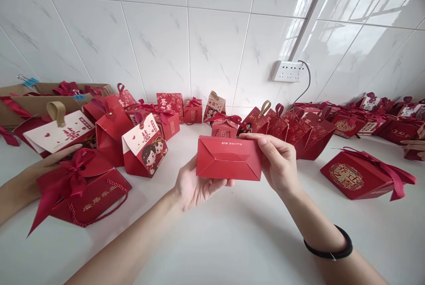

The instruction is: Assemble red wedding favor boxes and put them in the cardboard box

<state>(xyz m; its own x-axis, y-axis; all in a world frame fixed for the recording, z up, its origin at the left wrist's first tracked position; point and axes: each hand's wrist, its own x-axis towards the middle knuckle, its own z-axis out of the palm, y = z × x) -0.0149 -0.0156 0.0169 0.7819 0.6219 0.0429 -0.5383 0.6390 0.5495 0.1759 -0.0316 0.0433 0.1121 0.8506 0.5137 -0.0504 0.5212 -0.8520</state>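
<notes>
A red gift box (229,154) is held up above the white table, its folded base with small printed text facing me. My left hand (190,190) supports it from below at the left, fingers curled under the lower edge. At its right end, my right hand (282,163) grips the edge with the thumb in front. The box's front and top are turned away from view. Just behind stands a small red box with a ribbon bow (226,125). A white-and-red box with a cartoon couple (144,145) stands left of my hands.
At left, another person's hand (49,161) is by a bow-tied box with a rope handle (96,198). A second hand (415,145) shows at the right edge. Nearby sit a hexagonal ribboned box (357,174), a cardboard carton (33,110) and a wall-side power strip (288,71).
</notes>
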